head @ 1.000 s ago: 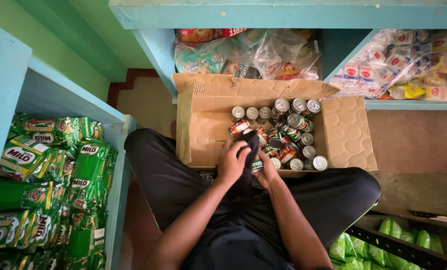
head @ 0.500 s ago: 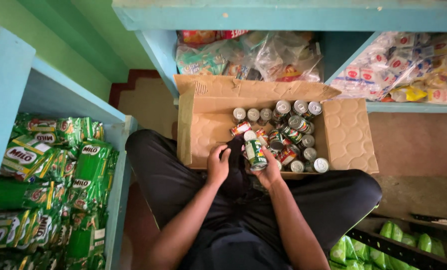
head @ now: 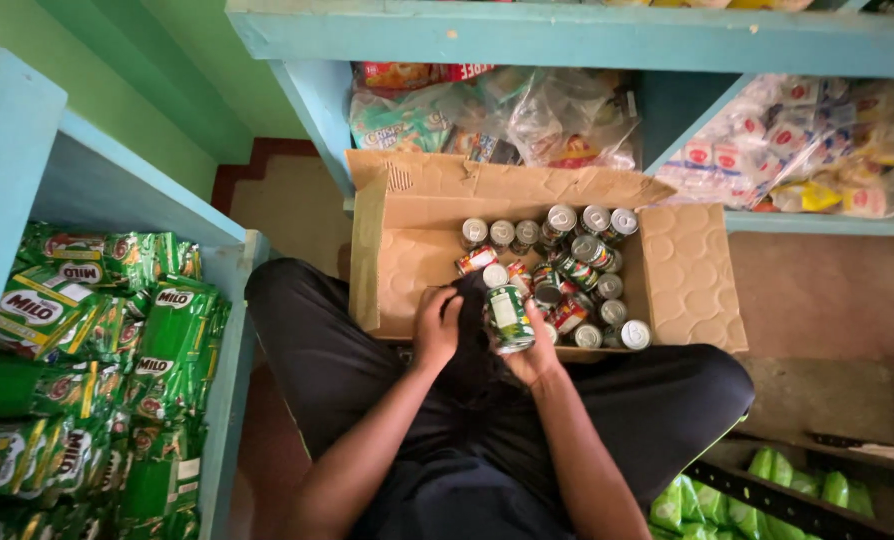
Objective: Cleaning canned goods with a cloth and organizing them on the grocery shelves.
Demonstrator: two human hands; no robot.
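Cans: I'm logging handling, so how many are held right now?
1. A green-labelled can sits in the right hand, above the cardboard box near edge. The left hand grips a dark cloth, which may hide another.

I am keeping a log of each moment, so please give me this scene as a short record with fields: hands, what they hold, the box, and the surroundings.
right hand: holds a small green-labelled can upright at the box's near edge
left hand: grips a dark cloth next to the can
cardboard box: open, flaps spread, in front of the crossed legs
cans in box: many, some upright, some on their sides
left shelf: green sachet packs
back shelf: clear bags of packaged goods
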